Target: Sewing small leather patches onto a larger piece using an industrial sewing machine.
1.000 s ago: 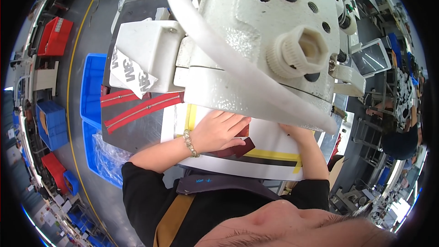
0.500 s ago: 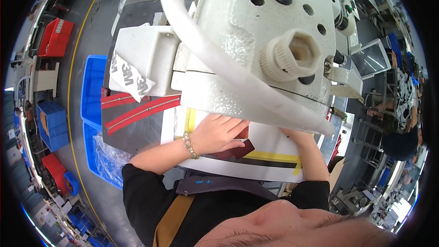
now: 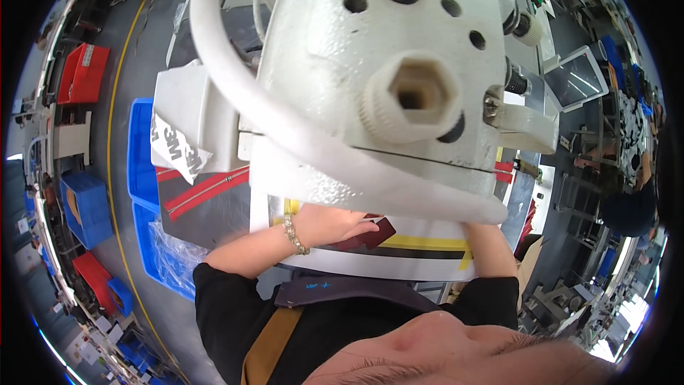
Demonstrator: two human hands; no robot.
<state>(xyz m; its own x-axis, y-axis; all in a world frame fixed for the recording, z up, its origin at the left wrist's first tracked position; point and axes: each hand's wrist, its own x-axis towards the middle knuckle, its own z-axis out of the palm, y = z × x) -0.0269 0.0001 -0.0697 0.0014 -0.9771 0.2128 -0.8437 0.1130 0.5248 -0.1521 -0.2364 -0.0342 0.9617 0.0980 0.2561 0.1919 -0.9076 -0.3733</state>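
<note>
Below the white sewing machine head (image 3: 320,50), my left hand (image 3: 328,224) lies low over the work surface, a beaded bracelet (image 3: 291,232) at its wrist. Its thumb reaches out apart from the fingers, beside a dark red piece (image 3: 381,234) that looks like leather or fabric. The machine hides part of the fingers. My right hand is out of sight behind the machine; only the forearm (image 3: 493,251) shows. A white board (image 3: 434,265) with yellow tape (image 3: 420,242) along it lies beneath the hands. Red zipper strips (image 3: 206,194) rest on the dark table at the left.
A thick white hose (image 3: 285,125) curves across the machine. Blue bins (image 3: 142,150) stand left of the table, one with clear plastic film (image 3: 171,253). A tablet-like screen (image 3: 577,80) is at the right. Red and blue crates (image 3: 87,203) line the aisle.
The machine appears larger and shifted left and down as my view moves. More of my left hand's fingers and my right wrist are now hidden behind it. The dark red piece stays nearly in place.
</note>
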